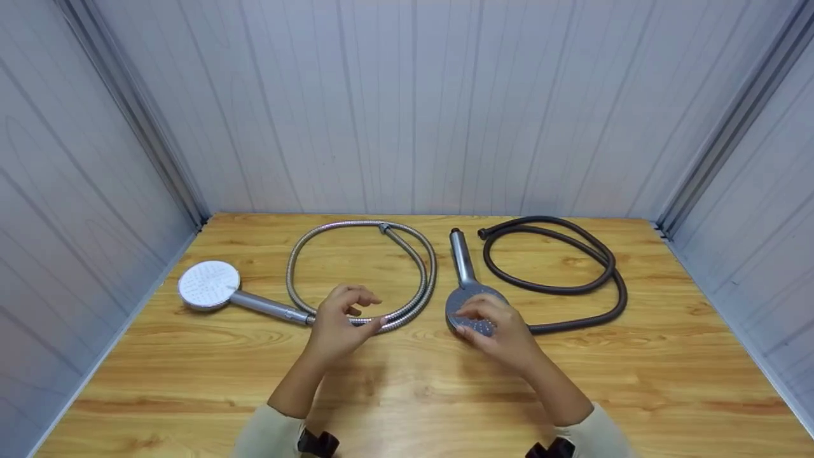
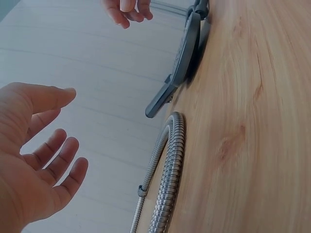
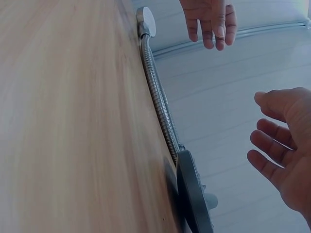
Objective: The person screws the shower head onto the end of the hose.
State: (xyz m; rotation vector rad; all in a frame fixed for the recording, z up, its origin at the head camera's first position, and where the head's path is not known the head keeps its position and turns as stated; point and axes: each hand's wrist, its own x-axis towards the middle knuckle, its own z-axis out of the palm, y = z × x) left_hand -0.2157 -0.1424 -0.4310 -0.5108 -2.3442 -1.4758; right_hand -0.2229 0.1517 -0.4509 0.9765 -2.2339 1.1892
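Note:
In the head view my left hand (image 1: 338,321) hovers over the near side of a coiled silver metal shower hose (image 1: 292,257), fingers loosely bent around nothing. That hose meets the handle of a shower head with a white face (image 1: 208,285) at the left. My right hand (image 1: 502,331) hangs above a grey shower head (image 1: 459,305), partly hiding its face; its handle points to the back wall. The left wrist view shows the left hand (image 2: 43,155) apart from the silver hose (image 2: 170,170). In the right wrist view the right hand (image 3: 282,145) is clear of the grey shower head (image 3: 192,194).
A dark shower hose (image 1: 620,292) lies looped at the right, one end beside the grey handle and the other running behind the right hand. Everything lies on a wood-grain table (image 1: 407,407). Pale panel walls (image 1: 407,108) enclose the back and both sides.

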